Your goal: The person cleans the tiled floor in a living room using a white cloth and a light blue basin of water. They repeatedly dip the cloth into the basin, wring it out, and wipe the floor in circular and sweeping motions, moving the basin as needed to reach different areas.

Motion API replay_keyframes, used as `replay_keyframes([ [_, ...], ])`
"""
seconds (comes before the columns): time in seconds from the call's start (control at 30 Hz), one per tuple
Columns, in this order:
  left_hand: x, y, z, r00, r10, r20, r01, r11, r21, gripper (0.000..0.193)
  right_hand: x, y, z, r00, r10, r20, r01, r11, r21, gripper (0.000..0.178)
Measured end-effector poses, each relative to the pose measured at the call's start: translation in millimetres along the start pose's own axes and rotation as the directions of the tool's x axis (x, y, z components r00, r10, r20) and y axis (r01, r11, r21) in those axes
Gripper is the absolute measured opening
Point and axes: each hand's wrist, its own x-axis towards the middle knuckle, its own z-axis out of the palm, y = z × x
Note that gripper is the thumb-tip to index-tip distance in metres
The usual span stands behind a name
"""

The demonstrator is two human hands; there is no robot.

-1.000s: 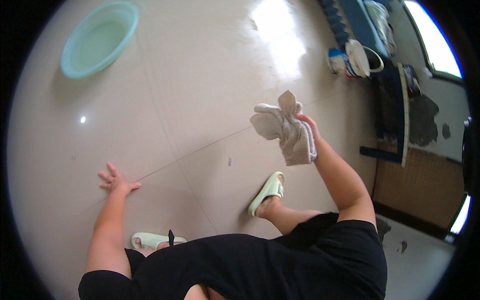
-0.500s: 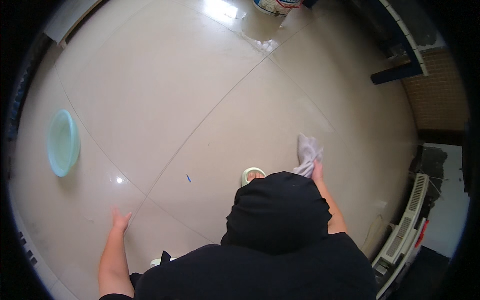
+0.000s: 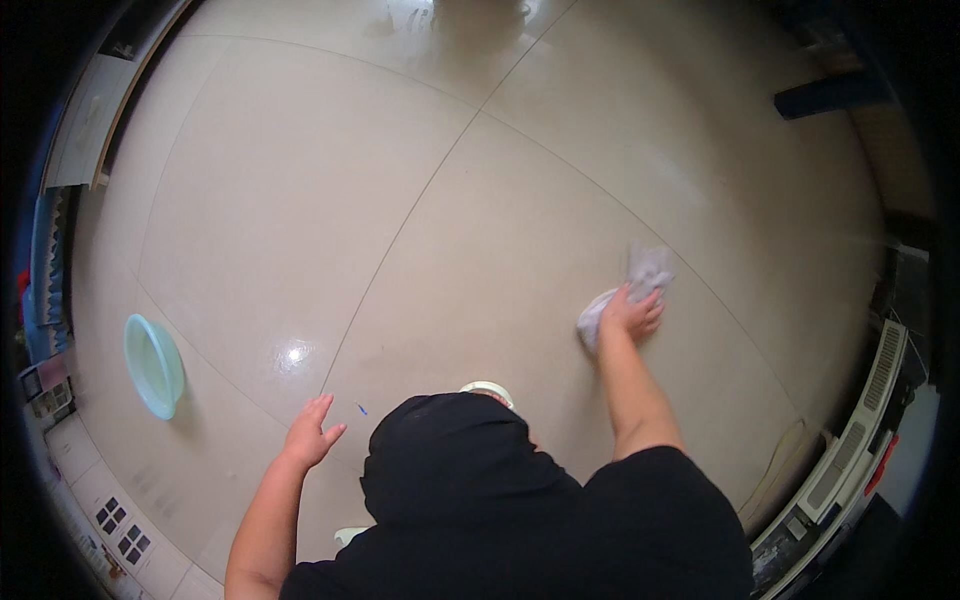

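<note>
My right hand [image 3: 632,316] presses a crumpled pale grey-lilac cloth [image 3: 652,268] on the tiled floor, right of the middle. Its fingers are curled on the cloth, which sticks out ahead of the hand and to its left. My left hand [image 3: 312,437] is held out at the lower left, holding nothing, with the thumb spread away from the fingers. Nearest to it is a tiny blue scrap [image 3: 362,409] on the floor. A pale green-blue basin [image 3: 155,366] stands farther left.
Black clothing [image 3: 450,450] covers the lower middle, with a light slipper [image 3: 488,390] peeking out ahead of it. A long cream slatted unit [image 3: 860,430] lines the right side. One dark blue leg or beam [image 3: 830,96] reaches in at the upper right. White furniture [image 3: 90,115] stands at the upper left.
The view has shifted. My right hand has gone forward over the floor with the cloth, its arm now stretched out. My left hand has moved inward, and the bucket at the top has left the picture.
</note>
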Motion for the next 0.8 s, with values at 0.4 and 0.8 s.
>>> replay_keyframes([
  [0.4, -18, -18, 29, 0.901, -0.366, 0.232, 0.422, 0.862, -0.281, 0.058, 163, -220, 64, 0.834, -0.505, 0.221, 0.527, 0.848, -0.051, 0.063],
  [0.8, -34, -50, 54, 0.962, -0.265, 0.065, 0.271, 0.899, -0.343, 0.057, -50, -257, 46, 0.016, -0.953, 0.302, 0.988, 0.062, 0.144, 0.073],
])
